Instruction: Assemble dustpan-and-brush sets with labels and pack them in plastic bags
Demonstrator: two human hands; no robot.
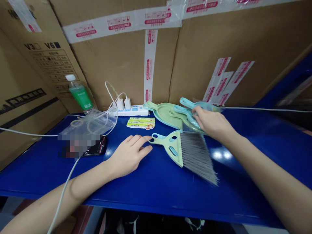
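Observation:
A small green hand brush [175,148] with grey bristles lies on the blue table [151,182], its handle pointing left. My left hand [130,155] rests palm down beside it, fingers stretched out, fingertips at the handle's end. Behind the brush lies a stack of green and blue dustpans [170,113]. My right hand [211,123] reaches onto the right side of that stack, its fingers curled on a dustpan's edge.
Cardboard boxes [117,55] wall the table's back and left. A white power strip [129,110] with chargers and cables, a green-labelled bottle [79,94], a clear plastic bag [90,125], a phone [96,148] and small printed packets [141,123] lie at the back left.

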